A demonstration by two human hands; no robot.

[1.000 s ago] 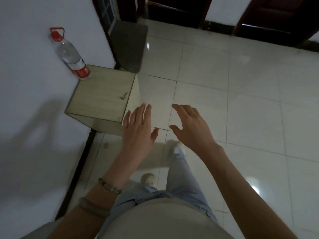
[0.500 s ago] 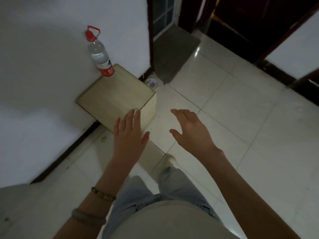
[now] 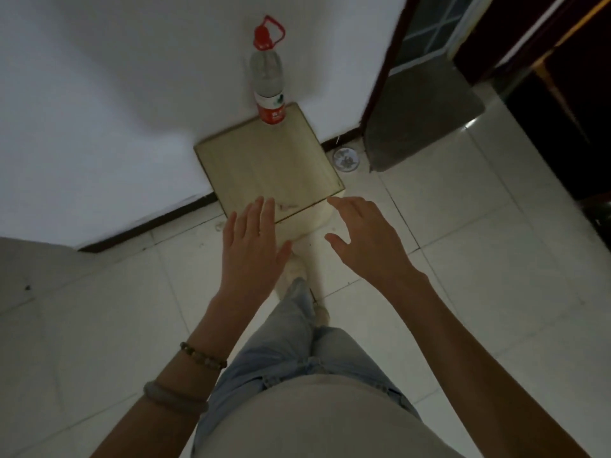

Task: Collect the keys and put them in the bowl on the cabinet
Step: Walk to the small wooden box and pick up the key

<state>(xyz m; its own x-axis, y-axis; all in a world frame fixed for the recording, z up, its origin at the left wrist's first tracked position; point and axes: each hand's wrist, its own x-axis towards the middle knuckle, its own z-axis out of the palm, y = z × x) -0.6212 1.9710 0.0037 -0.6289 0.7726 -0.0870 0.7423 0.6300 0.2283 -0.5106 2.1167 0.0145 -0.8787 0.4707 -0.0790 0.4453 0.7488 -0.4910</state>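
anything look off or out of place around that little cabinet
One thing: a small round dish sits on the floor tiles right of the cabinet, beside the dark mat. The water bottle stands upright on the cabinet. A faint blurred mark near its front edge is unclear. Nothing is spilled.

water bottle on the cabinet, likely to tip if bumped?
Probably. The bottle is tall and narrow on a small base, at the cabinet top's far edge. The wall behind may catch it. Its fill level is unclear, so weight is uncertain.

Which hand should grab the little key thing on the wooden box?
Probably the left hand: its fingertips already reach over the box's near edge, right beside the small blurry key-like object. The right hand hovers off the box's corner.
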